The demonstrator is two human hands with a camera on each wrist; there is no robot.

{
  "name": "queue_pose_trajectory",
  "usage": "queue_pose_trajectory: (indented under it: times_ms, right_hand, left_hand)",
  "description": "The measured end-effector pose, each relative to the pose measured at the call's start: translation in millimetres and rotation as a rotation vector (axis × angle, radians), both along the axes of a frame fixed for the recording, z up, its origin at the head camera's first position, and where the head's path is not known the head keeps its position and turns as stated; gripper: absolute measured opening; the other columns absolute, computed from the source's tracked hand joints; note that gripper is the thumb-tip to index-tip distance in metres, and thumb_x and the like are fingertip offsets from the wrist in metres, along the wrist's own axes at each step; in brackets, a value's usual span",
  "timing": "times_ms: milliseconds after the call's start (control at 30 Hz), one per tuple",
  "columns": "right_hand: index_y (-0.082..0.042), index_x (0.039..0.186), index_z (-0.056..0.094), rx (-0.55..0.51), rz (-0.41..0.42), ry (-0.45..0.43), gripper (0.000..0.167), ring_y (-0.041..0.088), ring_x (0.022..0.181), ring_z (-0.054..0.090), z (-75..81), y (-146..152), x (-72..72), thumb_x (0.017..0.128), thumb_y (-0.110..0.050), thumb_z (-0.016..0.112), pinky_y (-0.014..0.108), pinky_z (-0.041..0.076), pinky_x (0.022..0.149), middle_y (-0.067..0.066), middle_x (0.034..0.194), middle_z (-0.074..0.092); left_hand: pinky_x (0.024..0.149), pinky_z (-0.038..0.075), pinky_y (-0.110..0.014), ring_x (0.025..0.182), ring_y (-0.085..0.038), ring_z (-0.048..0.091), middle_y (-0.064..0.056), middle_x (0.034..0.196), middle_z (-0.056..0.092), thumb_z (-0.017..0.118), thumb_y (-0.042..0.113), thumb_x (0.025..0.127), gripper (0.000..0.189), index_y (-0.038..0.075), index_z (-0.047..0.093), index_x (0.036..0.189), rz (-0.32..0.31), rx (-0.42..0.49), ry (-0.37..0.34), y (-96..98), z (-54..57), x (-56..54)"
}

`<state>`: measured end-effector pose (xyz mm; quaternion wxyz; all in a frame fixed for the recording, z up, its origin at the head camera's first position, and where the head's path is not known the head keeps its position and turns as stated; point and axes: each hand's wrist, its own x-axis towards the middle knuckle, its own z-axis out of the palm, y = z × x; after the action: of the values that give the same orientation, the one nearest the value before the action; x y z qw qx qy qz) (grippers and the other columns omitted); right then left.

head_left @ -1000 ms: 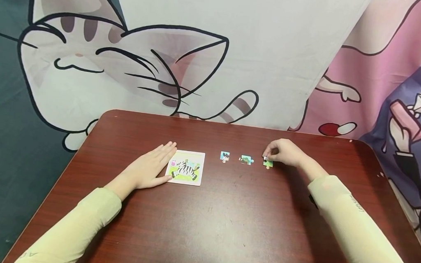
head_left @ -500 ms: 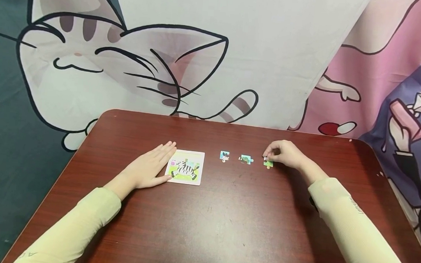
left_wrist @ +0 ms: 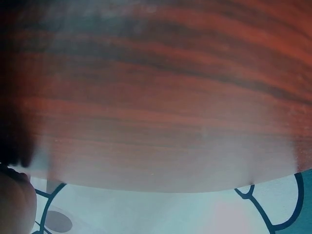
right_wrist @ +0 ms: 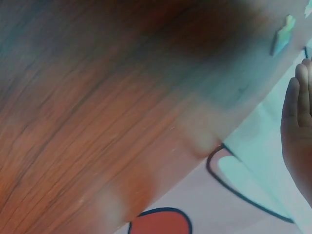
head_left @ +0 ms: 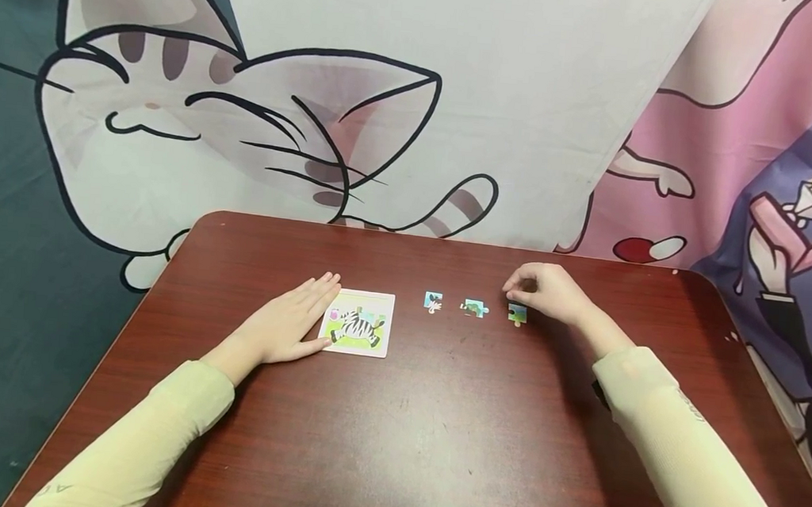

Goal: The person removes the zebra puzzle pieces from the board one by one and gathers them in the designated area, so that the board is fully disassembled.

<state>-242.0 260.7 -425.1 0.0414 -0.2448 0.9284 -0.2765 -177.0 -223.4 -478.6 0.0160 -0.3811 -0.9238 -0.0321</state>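
My left hand [head_left: 286, 325] lies flat with straight fingers, fingertips and thumb over the left edge of a white-framed zebra puzzle [head_left: 357, 325]. Just above and behind a blue-and-green jigsaw piece [head_left: 517, 315], at the right end of a row, is my right hand [head_left: 549, 290]. Its thumb and forefinger are bent, and no piece shows between them. In the right wrist view that jigsaw piece [right_wrist: 282, 36] lies on the wood, apart from the right fingers [right_wrist: 303, 92]. The left wrist view catches only a dark bit of the left hand at its lower left corner.
Two more jigsaw pieces lie between puzzle and right hand: one with black-and-white stripes [head_left: 433, 302], one blue and green [head_left: 474, 308]. The dark red wooden table [head_left: 391, 443] ends against a cartoon cat backdrop [head_left: 245, 113]. A pink and purple cloth [head_left: 779, 155] hangs at the right.
My right fingertips have moved slightly up and left off the rightmost jigsaw piece, whose blue top now shows. My left hand and the zebra puzzle have stayed put.
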Motion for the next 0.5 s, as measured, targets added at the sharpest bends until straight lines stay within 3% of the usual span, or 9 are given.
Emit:
queue_pose_trajectory:
  times_ms: [233, 500]
  right_hand:
    - [-0.008, 0.103, 0.08, -0.053, 0.043, 0.009, 0.009, 0.023, 0.091, 0.072, 2.8, -26.8, 6.4, 0.094, -0.007, 0.079, 0.046, 0.063, 0.087, 0.006, 0.099, 0.08]
    - [-0.003, 0.105, 0.079, -0.142, 0.101, -0.036, 0.012, 0.02, 0.089, 0.075, 3.2, -67.0, 14.6, 0.093, -0.001, 0.078, 0.04, 0.066, 0.086, 0.007, 0.097, 0.08]
  left_hand:
    - [0.134, 0.027, -0.049, 0.165, -0.035, 0.023, -0.022, 0.176, 0.023, 0.058, 0.053, 0.102, 0.091, -0.006, 0.027, 0.165, 0.016, -0.041, -0.025, 0.5, 0.6, -0.4]
    - [0.134, 0.028, -0.05, 0.164, -0.036, 0.024, -0.023, 0.175, 0.024, 0.059, 0.052, 0.102, 0.091, -0.006, 0.027, 0.165, 0.015, -0.037, -0.022, 0.8, 1.5, -0.3]
